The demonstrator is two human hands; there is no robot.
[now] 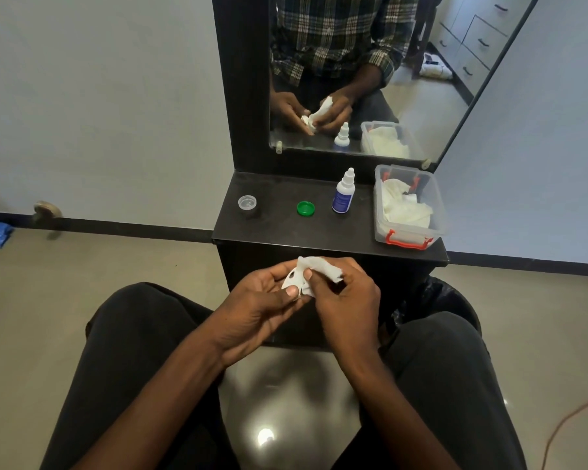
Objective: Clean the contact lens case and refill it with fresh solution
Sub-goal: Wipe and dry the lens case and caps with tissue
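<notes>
The tabletop [279, 232] is matt black and smooth. The box [381, 201] is clear glossy plastic with soft crumpled tissues [404, 208] inside. The green cap [305, 208] is shiny plastic. The floor [286, 401] is polished, reflective tile.

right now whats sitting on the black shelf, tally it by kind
Loose caps: 2, a clear cap and a green cap
Dropper bottle: 1
Clear plastic box with tissues: 1
Total: 4 on the black shelf
</notes>
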